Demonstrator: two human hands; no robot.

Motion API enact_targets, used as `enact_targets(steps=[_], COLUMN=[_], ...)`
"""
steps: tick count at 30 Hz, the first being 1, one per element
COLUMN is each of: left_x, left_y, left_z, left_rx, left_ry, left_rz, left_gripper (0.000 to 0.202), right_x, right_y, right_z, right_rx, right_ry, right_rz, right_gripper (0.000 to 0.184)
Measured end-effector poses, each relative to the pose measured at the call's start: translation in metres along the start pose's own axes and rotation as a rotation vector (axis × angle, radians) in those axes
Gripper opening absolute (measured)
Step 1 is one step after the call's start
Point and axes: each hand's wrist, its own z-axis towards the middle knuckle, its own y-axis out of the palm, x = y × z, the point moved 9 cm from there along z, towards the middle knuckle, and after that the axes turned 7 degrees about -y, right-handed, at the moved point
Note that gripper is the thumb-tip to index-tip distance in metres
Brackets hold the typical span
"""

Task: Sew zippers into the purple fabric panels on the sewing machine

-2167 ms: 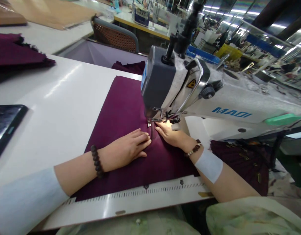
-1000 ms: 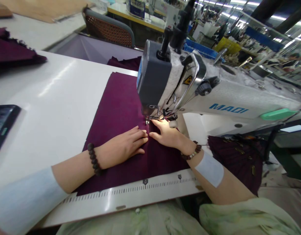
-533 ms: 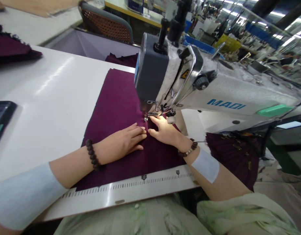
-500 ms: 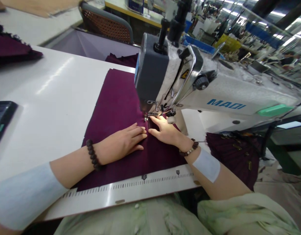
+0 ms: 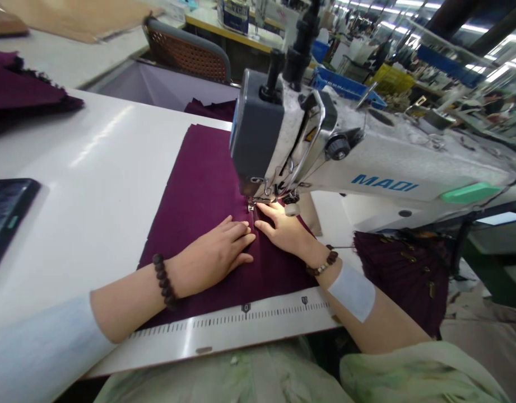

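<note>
A dark purple fabric panel (image 5: 199,184) lies flat on the white table, partly beneath the head of a sewing machine (image 5: 258,129). Its presser foot (image 5: 251,206) rests at a narrow seam or strip running toward me. My left hand (image 5: 213,252) lies palm down on the panel, left of the seam, fingers stretched out and fingertips close to it. On the seam's right side, my right hand (image 5: 287,229) presses the cloth with fingers spread, the index fingertip right beside the presser foot. The needle tip is too small to make out.
A printed ruler (image 5: 224,320) runs along the table's front edge. At far left lie a dark-screened device (image 5: 9,218) and more purple cloth (image 5: 26,89). Purple pieces with brass-coloured zip pulls (image 5: 404,268) hang at right. A chair (image 5: 186,50) stands behind the table.
My left hand has slid slightly toward me and to the right along the seam. My right hand stays beside the presser foot. The whole view has shifted a little.
</note>
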Motion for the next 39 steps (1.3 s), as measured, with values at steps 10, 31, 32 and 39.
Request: enact_targets(steps=[10, 31, 32, 39], left_x=[0.0, -0.016, -0.018, -0.031], left_y=[0.004, 0.006, 0.006, 0.002], left_z=[-0.002, 0.009, 0.011, 0.021], left_rx=[0.019, -0.004, -0.006, 0.018], left_ry=[0.018, 0.013, 0.012, 0.02], left_rz=[-0.007, 0.01, 0.01, 0.003], left_gripper=[0.036, 0.037, 0.037, 0.038], right_x=[-0.001, 0.003, 0.004, 0.007], right_y=[0.004, 0.008, 0.008, 0.012], right_z=[-0.001, 0.016, 0.018, 0.032], right_rx=[-0.014, 0.007, 0.0, -0.111], right_ry=[-0.026, -0.135, -0.131, -0.138], right_rz=[-0.022, -0.122, -0.117, -0.271], right_gripper=[0.042, 0.029, 0.029, 0.035])
